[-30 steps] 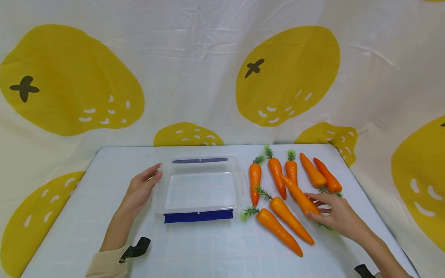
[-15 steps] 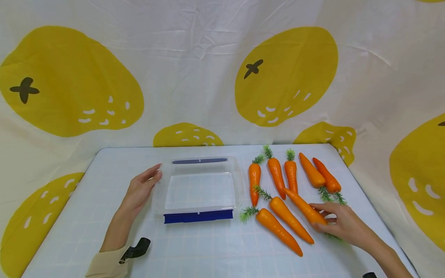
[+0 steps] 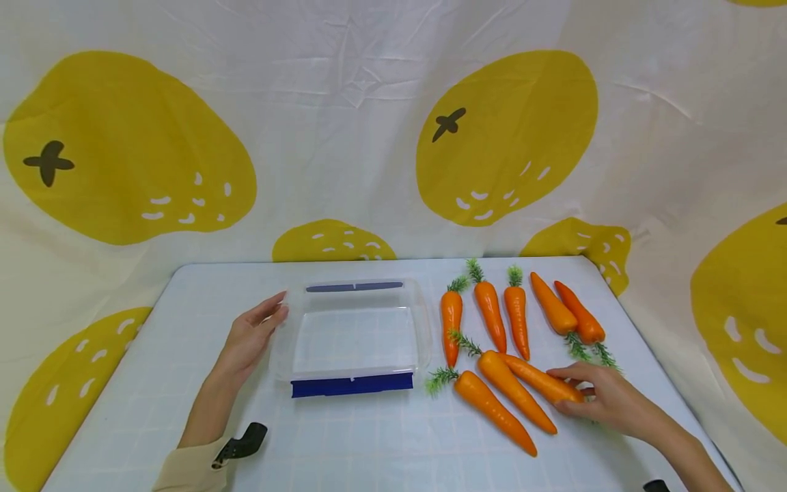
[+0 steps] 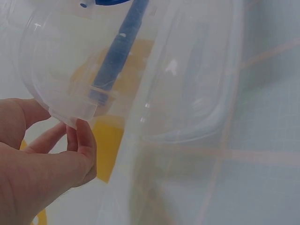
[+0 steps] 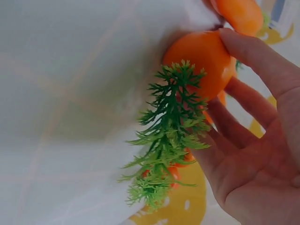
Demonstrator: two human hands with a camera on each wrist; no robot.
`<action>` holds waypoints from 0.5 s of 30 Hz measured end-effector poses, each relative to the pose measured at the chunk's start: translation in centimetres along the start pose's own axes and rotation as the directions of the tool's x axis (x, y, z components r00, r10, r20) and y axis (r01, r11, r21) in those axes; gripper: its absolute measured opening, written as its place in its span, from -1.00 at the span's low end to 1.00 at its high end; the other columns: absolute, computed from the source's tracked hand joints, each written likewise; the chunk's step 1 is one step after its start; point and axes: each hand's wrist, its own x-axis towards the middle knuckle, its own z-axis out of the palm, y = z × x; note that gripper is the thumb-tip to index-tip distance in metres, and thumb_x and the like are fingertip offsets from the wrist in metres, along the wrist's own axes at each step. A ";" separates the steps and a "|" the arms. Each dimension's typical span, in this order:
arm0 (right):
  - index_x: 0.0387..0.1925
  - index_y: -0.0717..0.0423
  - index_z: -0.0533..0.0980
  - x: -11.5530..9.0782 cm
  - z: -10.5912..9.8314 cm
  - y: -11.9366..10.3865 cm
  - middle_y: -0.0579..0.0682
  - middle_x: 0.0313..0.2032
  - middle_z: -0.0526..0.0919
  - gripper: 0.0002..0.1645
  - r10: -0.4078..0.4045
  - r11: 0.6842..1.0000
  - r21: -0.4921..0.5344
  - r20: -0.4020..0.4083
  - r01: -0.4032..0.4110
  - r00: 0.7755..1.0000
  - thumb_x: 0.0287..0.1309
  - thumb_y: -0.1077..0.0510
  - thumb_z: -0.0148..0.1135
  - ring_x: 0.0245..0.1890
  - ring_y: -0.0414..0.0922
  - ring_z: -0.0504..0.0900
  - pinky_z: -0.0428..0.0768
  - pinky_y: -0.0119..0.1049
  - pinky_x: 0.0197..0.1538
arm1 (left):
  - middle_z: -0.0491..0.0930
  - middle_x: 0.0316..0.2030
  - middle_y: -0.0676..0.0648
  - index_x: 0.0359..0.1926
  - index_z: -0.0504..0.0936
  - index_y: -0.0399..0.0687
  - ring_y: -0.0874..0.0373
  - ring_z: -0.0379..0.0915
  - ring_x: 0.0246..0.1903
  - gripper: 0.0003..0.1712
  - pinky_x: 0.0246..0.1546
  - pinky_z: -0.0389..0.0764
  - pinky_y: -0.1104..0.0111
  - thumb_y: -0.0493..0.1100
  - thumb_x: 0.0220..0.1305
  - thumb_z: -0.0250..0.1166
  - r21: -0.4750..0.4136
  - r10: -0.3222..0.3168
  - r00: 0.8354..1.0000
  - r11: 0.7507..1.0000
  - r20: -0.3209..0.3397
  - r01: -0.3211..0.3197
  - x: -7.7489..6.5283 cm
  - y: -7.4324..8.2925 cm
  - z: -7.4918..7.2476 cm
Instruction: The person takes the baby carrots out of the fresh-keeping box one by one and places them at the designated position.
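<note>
A clear plastic food container (image 3: pixel 353 374) with blue side clips stands left of the carrots. My left hand (image 3: pixel 247 339) is at its left edge, and in the left wrist view the fingertips (image 4: pixel 85 136) grip the rim of the container (image 4: pixel 159 93). My right hand (image 3: pixel 605 396) pinches an orange carrot (image 3: pixel 541 379) near its thick end, thumb on one side and fingers on the other. That carrot lies slanted, its thin tip against a neighbouring carrot (image 3: pixel 513 386). Its green leafy top (image 5: pixel 171 122) shows in the right wrist view and is mostly hidden by the hand from above.
Another carrot (image 3: pixel 494 413) lies nearest the front. Three carrots, one of them a middle carrot (image 3: pixel 490 314), lie behind with tops pointing back. Two more, including a back-right carrot (image 3: pixel 578 312), have tops toward me. A lemon-printed curtain (image 3: pixel 369 137) hangs behind the white table (image 3: pixel 344 444).
My right hand has moved toward the front and slightly right with the carrot, bringing it down beside the two front carrots. The left hand and the container have stayed in place.
</note>
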 end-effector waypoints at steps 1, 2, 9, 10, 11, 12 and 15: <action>0.11 0.21 0.66 0.0 0.0 0.1 -0.13 -0.11 0.71 -0.38 -0.002 1.000 0.012 0.003 0.002 1.000 0.10 -0.06 0.57 -0.20 -0.34 0.56 0.68 -0.41 -0.21 | 0.18 0.54 -0.07 0.58 0.27 0.11 0.08 0.21 0.42 -0.27 0.47 0.20 0.21 0.11 0.50 0.23 0.001 0.000 1.000 1.000 -0.001 0.000 0.0 0.0 0.0; 0.11 0.22 0.65 0.1 0.0 0.1 -0.12 -0.11 0.71 -0.38 -0.005 1.000 0.024 0.007 0.005 1.000 0.11 -0.05 0.57 -0.20 -0.34 0.56 0.68 -0.41 -0.20 | 0.18 0.54 -0.07 0.58 0.27 0.11 0.08 0.20 0.43 -0.27 0.47 0.20 0.21 0.11 0.50 0.23 0.002 0.001 1.000 1.000 -0.001 -0.001 0.0 0.1 0.0; 0.09 0.24 0.65 0.3 -0.2 0.1 -0.03 -0.06 0.73 -0.47 -0.027 1.000 0.013 -0.040 0.027 0.999 0.20 0.00 0.51 -0.19 -0.31 0.62 0.70 -0.35 -0.15 | 0.17 0.53 -0.10 0.59 0.25 0.09 0.10 0.21 0.39 -0.27 0.49 0.16 0.19 0.09 0.51 0.22 -0.029 -0.009 1.000 1.000 0.017 0.010 -0.1 0.2 0.0; 0.07 0.23 0.65 0.4 -0.3 0.0 -0.03 -0.07 0.74 -0.51 -0.029 1.000 0.000 -0.065 0.029 0.997 0.21 0.02 0.50 -0.19 -0.30 0.63 0.71 -0.32 -0.14 | 0.18 0.52 -0.11 0.59 0.25 0.09 0.10 0.22 0.38 -0.27 0.49 0.15 0.19 0.09 0.51 0.22 -0.036 -0.010 1.000 0.999 0.022 0.011 -0.1 0.2 -0.1; 0.05 0.22 0.66 0.4 -0.3 0.0 -0.02 -0.07 0.74 -0.55 -0.030 1.000 -0.011 -0.097 0.029 0.995 0.23 0.05 0.49 -0.19 -0.29 0.65 0.72 -0.29 -0.13 | 0.17 0.52 -0.11 0.59 0.24 0.08 0.10 0.21 0.38 -0.27 0.49 0.14 0.19 0.08 0.52 0.22 -0.041 -0.010 1.000 0.999 0.029 0.011 -0.1 0.2 -0.1; 0.04 0.21 0.67 0.5 -0.4 -0.1 -0.03 -0.09 0.75 -0.59 -0.029 0.999 -0.019 -0.133 0.027 0.991 0.23 0.08 0.48 -0.19 -0.27 0.66 0.73 -0.26 -0.14 | 0.17 0.53 -0.11 0.59 0.24 0.07 0.09 0.21 0.39 -0.28 0.50 0.14 0.19 0.07 0.53 0.21 -0.048 -0.008 0.999 0.999 0.035 0.009 -0.2 0.3 -0.1; -0.04 0.15 0.70 0.8 -0.6 -0.2 -0.10 -0.15 0.76 -0.70 -0.028 0.998 -0.061 -0.251 0.013 0.968 0.22 0.14 0.48 -0.22 -0.27 0.68 0.74 -0.20 -0.16 | 0.14 0.55 -0.08 0.59 0.24 0.04 0.07 0.16 0.44 -0.29 0.50 0.13 0.18 0.07 0.55 0.18 -0.044 0.003 0.999 0.999 0.046 -0.001 -0.2 0.4 -0.2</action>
